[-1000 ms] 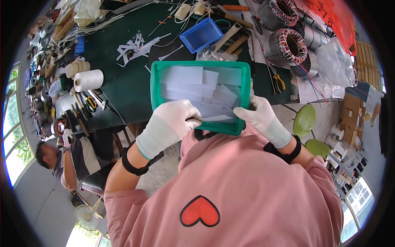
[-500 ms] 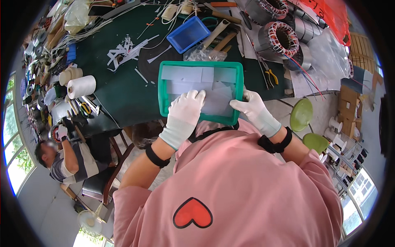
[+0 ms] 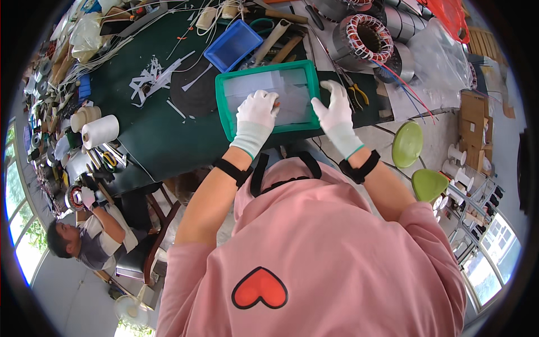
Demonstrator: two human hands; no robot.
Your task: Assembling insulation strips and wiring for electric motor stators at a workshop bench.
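Observation:
A green rectangular tray [image 3: 221,106] sits at the near edge of the dark green table, holding white, translucent sheets [image 3: 293,106] in overlapping pieces. My left hand [image 3: 257,114], in a white glove, reaches over the tray's near left side with its fingers curled down among the sheets. A tiny orange spot shows at its fingertips; what they grip is hidden. Beside the tray's right rim is my gloved right hand [image 3: 338,115], thumb and fingers apart with nothing between them.
A blue bin [image 3: 233,46] stands just behind the tray. White strip scraps [image 3: 152,80] and thread spools [image 3: 101,131] lie to the left. Wound motor stators [image 3: 368,39] and yellow-handled pliers [image 3: 359,94] are on the right. A co-worker [image 3: 92,230] sits at the lower left.
The tray has gone away from my body, farther onto the table. My right hand has let go of its right rim and spread. My left hand has stayed over the sheets, its fingers curling.

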